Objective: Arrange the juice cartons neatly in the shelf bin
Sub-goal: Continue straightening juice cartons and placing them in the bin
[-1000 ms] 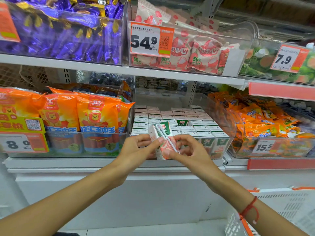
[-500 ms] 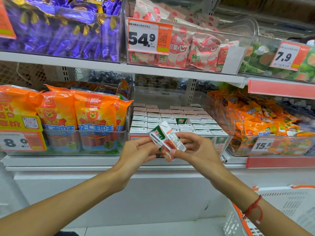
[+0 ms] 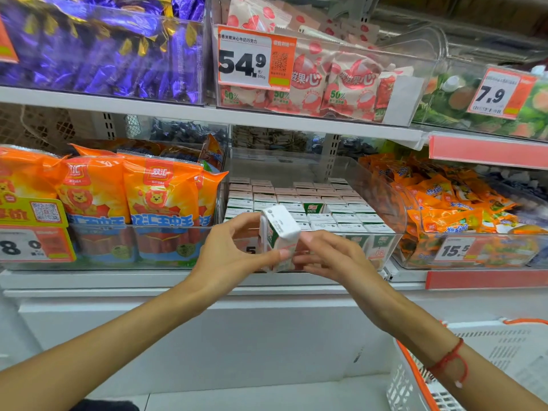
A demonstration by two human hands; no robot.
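Price tag (image 3: 255, 59) showing 54.9; tag (image 3: 498, 94) showing 7.9; tag (image 3: 453, 249) showing 15.5; carton (image 3: 312, 207) reading 100%.

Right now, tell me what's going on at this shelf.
A person is stocking a store shelf. Both hands hold one small juice carton upright in front of the clear shelf bin: the left hand grips its left side, the right hand pinches its lower right edge. The bin already holds neat rows of cartons, one of them standing higher than the rest. The held carton is not yet in the bin.
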